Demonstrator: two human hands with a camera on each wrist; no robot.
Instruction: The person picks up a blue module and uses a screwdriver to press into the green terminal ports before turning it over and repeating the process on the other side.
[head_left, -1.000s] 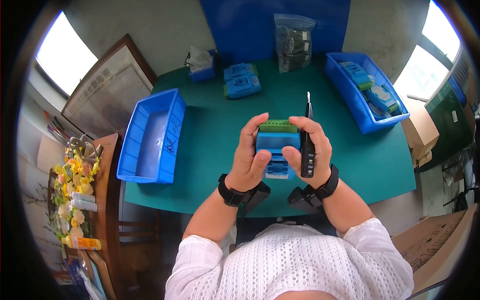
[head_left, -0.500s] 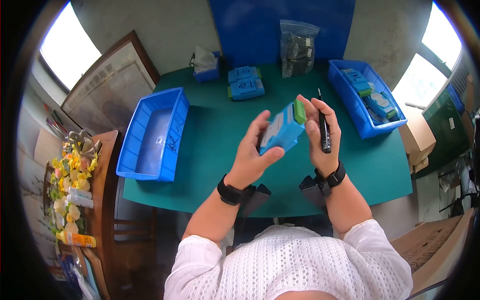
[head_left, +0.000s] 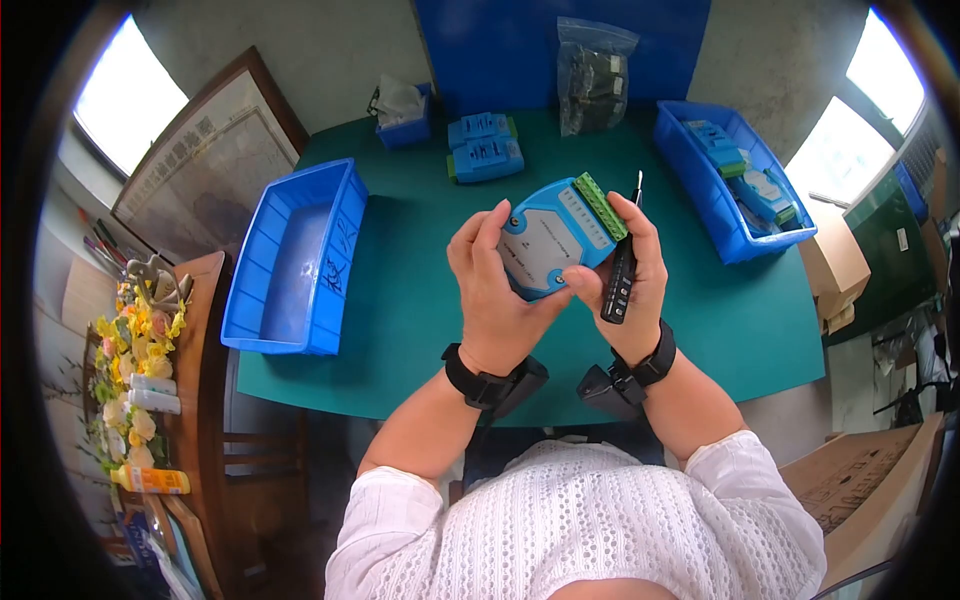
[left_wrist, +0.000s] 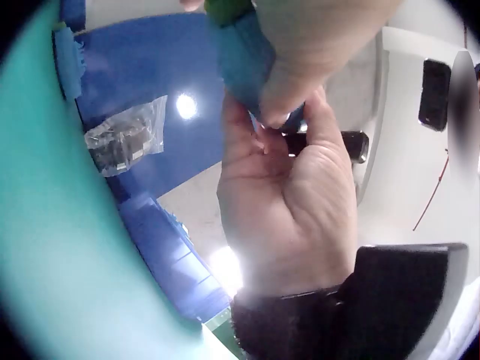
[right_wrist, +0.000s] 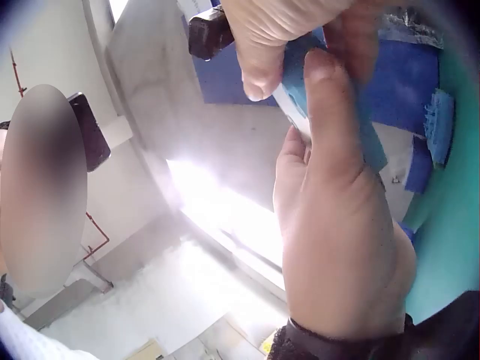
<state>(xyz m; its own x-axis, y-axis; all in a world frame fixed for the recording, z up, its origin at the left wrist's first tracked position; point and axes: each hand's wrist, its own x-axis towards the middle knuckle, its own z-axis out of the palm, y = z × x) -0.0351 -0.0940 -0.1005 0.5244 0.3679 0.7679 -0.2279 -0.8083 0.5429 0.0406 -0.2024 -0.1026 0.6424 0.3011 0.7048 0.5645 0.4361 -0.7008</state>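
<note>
Head view: blue module (head_left: 553, 238) raised in both hands above the green table (head_left: 420, 300).

Gripped from beneath by the left hand (head_left: 490, 295), thumb curled onto the pale label face; pinched at the near corner by the thumb of the right hand (head_left: 635, 290), black screwdriver (head_left: 621, 272) clamped under that hand's curled fingers, tip pointing away. Tilted, green terminal strip (head_left: 601, 206) along the far edge. On the table: left blue bin (head_left: 340, 250), right blue bin (head_left: 700, 200) holding more modules, two spare modules (head_left: 483, 158) and a clear bag (head_left: 592, 75) at the back.
</note>
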